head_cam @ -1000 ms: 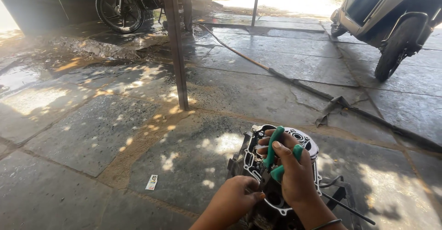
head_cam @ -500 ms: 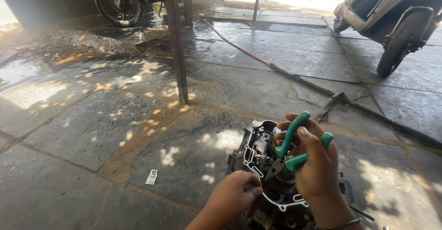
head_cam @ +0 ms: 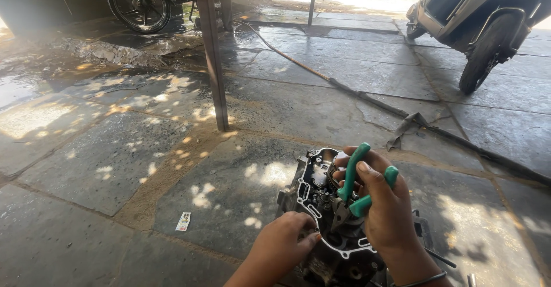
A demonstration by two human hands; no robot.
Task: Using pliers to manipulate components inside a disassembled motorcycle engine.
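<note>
A small paper scrap point(head_cam: 183, 221) is lying on the stone floor point(head_cam: 103, 161) at left. The engine casing point(head_cam: 321, 206) is being steadied at its near edge by the left hand point(head_cam: 281, 247), fingers curled. Green-handled pliers point(head_cam: 356, 186) are being gripped firmly by the right hand point(head_cam: 384, 206), tips lowered into the casing.

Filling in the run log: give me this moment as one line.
right hand: holds green-handled pliers | left hand: steadies engine casing | surface: stone floor
</note>
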